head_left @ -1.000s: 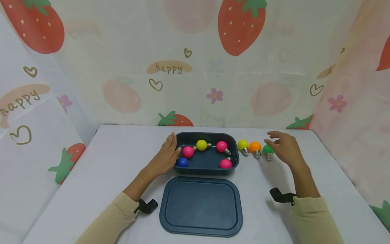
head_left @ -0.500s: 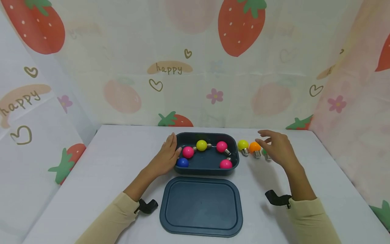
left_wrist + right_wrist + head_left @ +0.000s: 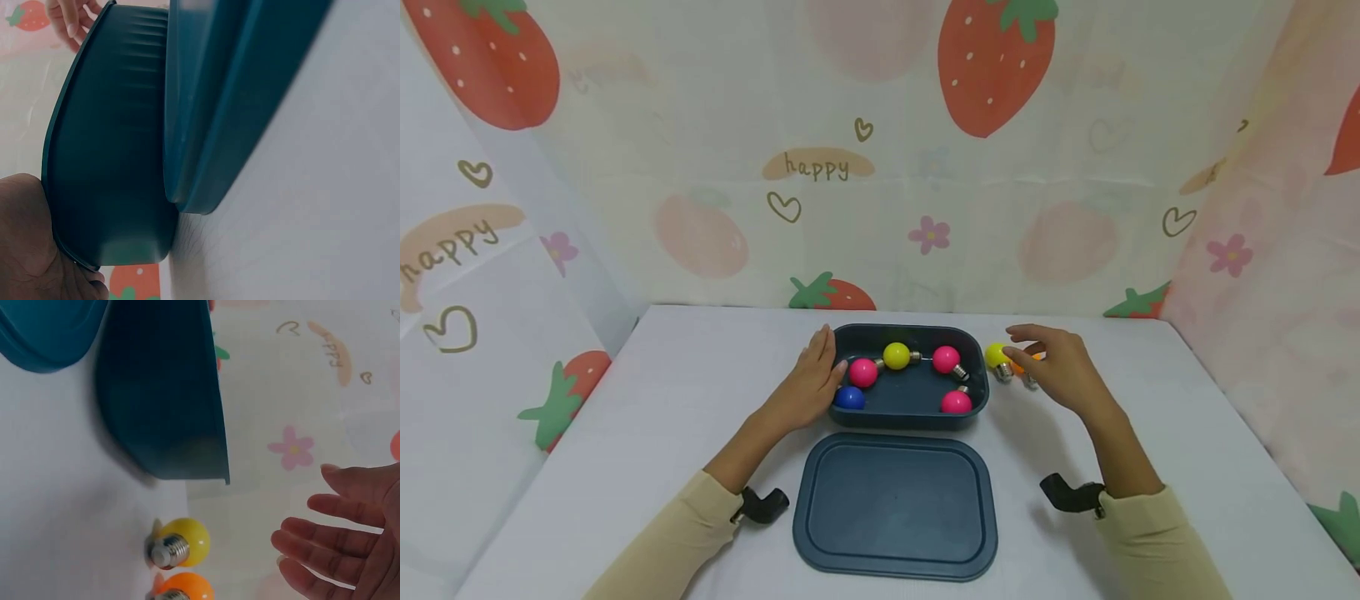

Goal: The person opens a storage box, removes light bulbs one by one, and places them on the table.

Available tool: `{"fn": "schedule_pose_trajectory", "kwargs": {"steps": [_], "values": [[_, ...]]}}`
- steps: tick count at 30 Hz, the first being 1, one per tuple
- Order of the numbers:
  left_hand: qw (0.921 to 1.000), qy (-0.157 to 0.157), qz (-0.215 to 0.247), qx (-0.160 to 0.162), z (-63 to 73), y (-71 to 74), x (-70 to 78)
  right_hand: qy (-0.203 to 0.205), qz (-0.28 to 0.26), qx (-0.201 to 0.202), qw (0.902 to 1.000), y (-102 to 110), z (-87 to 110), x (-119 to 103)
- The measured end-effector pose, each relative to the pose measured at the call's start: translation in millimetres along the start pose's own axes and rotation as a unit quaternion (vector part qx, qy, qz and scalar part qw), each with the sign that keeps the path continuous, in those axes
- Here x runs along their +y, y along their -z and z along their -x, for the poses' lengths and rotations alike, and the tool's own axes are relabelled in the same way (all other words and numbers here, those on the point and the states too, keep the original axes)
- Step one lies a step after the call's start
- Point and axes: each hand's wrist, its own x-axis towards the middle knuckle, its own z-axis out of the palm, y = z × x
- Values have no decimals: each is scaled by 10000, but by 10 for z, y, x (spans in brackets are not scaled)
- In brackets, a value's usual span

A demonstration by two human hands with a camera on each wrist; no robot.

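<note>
A pale fabric backdrop [image 3: 880, 242] printed with red strawberries, pink flowers, hearts and the word "happy" rises behind a white-covered table [image 3: 700, 383]. On the table sits a dark blue-green, rounded rectangular box [image 3: 910, 423], uncovered. A matching flat, rounded rectangular lid [image 3: 895, 504] lies just in front of it, on the person's side.

Five round coloured bulbs with metal screw bases are in the box: a glossy blue bulb [image 3: 850, 398] in the near left corner, a pink bulb [image 3: 862, 372] just behind it, a yellow bulb [image 3: 896, 356] toward the far wall, a second pink bulb [image 3: 946, 359] at the far right and a third pink bulb [image 3: 957, 402] in the near right corner.

The left hand [image 3: 808, 379] rests against the box's left end, its fingers extended and its thumb at the rim. The right hand [image 3: 1056, 367] hovers right of the box, fingers loosely bent and grasping nothing. Beside the box's right end stand a bright yellow bulb [image 3: 997, 355] and, next to it, an orange bulb [image 3: 190, 586], partly hidden by the right hand in the head view. Both arms wear beige sleeves [image 3: 670, 537].
</note>
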Motion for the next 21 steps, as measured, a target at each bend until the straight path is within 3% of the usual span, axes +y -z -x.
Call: {"fn": "schedule_pose_trajectory", "kwargs": {"steps": [21], "values": [[10000, -19, 13, -10, 14, 10, 7, 511, -210, -178, 9983, -268, 54, -243]]}}
